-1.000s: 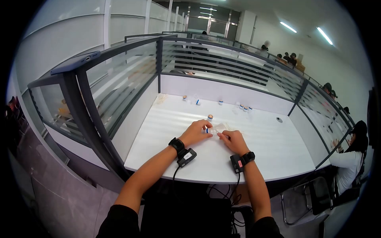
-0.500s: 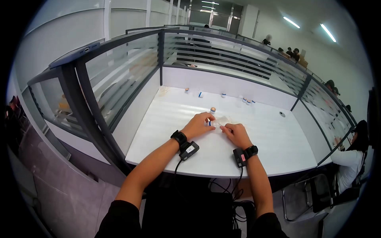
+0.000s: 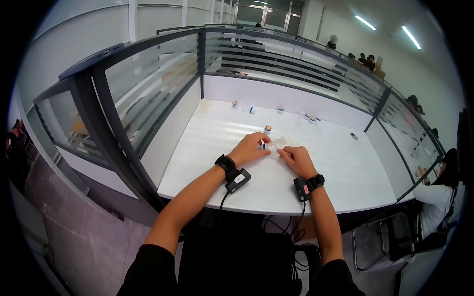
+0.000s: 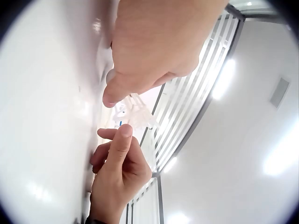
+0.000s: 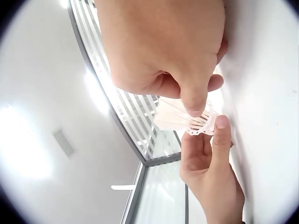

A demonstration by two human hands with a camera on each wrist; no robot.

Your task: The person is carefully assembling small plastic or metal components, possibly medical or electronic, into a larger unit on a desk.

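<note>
My left hand (image 3: 249,149) holds what looks like a shuttlecock (image 3: 271,147) by its blue-banded end, thumb below and fingers curled over it. It lies sideways, low over the white table. From the right, the thumb and fingers of my right hand (image 3: 299,161) pinch at its white ribbed side. Thin white blades (image 5: 170,114) fan out behind the right thumb in the right wrist view, beside openwork ribs. Just beyond my left fingers, a similar blue-banded piece (image 3: 267,129) stands with its tan top up. My fingers hide much of the held piece.
Several more blue-banded pieces, among them one (image 3: 281,110) near the middle, line the table's back edge. A pale loose heap (image 3: 206,103) lies in the back left corner. Partition walls (image 3: 291,96) surround the table (image 3: 345,172). Another person (image 3: 437,195) sits at the right.
The head view has tilted down, so the table and hands appear higher. Both hands keep hold of the shuttlecock, with only slight finger movement.
</note>
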